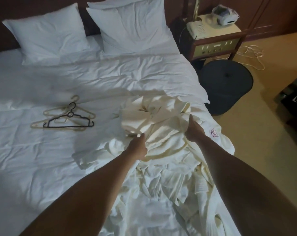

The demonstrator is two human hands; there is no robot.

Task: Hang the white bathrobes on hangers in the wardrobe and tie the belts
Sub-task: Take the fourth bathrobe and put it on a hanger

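**Bathrobes heaped on the bed, both hands in the cloth**

Bathrobes (161, 126), cream-white and crumpled, lie in a pile on the right half of the bed (42, 167), running from the near edge up toward the middle. How many robes make up the pile cannot be told. One fold at the right edge carries a small purple emblem (214, 133).

The left hand (137, 147) reaches into the near-left part of the heap, fingers curled into the fabric and gripping a bunch of it. The right hand (195, 132) grips the cloth on the far-right side of the pile, beside the emblem, its fingers bent down round a fold.

Well to the left of the robes, on the white duvet, lie a few hangers: a black hanger (68, 120) on top of cream hangers (59, 116), overlapping one another.

Two white pillows (45, 31) lean at the head of the bed. Right of the bed stands a nightstand (215, 43) with a white telephone (196, 29) on it, and a dark round stool (226, 86) sits on the carpet just in front.
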